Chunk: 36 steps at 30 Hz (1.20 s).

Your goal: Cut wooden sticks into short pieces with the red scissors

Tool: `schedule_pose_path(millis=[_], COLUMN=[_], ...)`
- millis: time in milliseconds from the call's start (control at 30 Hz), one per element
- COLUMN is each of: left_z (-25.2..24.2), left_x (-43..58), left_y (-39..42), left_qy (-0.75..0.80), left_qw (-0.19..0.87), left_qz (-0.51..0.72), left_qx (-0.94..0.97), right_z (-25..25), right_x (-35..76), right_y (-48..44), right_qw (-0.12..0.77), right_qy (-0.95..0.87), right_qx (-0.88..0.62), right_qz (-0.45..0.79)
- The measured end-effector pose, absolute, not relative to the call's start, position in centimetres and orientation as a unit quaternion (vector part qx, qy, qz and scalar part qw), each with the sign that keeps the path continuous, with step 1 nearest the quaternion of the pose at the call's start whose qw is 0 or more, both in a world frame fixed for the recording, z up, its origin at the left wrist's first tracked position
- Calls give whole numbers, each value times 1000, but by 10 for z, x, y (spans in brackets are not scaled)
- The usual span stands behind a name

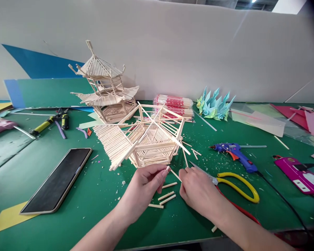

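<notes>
In front of the half-built stick pavilion (153,153), my left hand (148,179) pinches a wooden stick, whose pale end shows at the thumb tip. My right hand (197,186), fingers curled closed, grips a thin wooden stick (176,175) that slants toward my left fingertips. Whether both hands hold one same stick I cannot tell. Several short cut sticks (167,199) lie on the green table between my wrists. Scissors with yellow and red handles (238,184) rest beside and partly under my right forearm.
A finished-looking stick pagoda (102,87) stands behind. Bundled sticks (172,101) and a blue paper model (216,104) sit by the wall. A blue glue gun (235,153) with a trailing cord and a magenta device (299,174) lie right; a phone (59,179) and pliers (49,123) left.
</notes>
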<state>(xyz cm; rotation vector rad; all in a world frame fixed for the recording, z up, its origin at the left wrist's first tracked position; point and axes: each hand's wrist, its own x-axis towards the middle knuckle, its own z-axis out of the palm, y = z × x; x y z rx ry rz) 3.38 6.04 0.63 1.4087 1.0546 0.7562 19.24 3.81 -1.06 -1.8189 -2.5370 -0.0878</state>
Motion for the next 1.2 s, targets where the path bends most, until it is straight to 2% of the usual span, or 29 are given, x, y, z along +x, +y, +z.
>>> schedule_pose_path(millis=[100, 233, 467, 567, 667, 833, 1000, 1067, 1200], left_z=[6, 3, -8, -17, -23, -24, -20, -20, -18], left_x=[34, 38, 49, 49, 50, 53, 55, 55, 53], left_y=[58, 56, 59, 59, 59, 59, 61, 63, 64], left_qy=[441, 462, 400, 362, 342, 346, 397, 404, 369], left_qw=[639, 604, 365, 261, 220, 298, 449, 538, 701], left_qz=[315, 302, 354, 338, 313, 309, 332, 325, 282], left_qx=[546, 576, 762, 829, 858, 834, 728, 665, 541], right_z=[-12, -16, -26, -30, -33, -29, -11, -3, -2], right_x=[194, 195, 200, 203, 205, 209, 218, 221, 218], right_y=[39, 38, 33, 33, 34, 35, 31, 30, 32], right_qw=[12, 14, 22, 30, 41, 80, 126, 189, 396], right_qy=[-811, -816, -824, -823, -829, -833, -829, -804, -636], right_qx=[-584, -576, -563, -562, -553, -545, -545, -557, -563], right_qz=[-36, -49, -68, -74, -73, -50, 15, 92, 351])
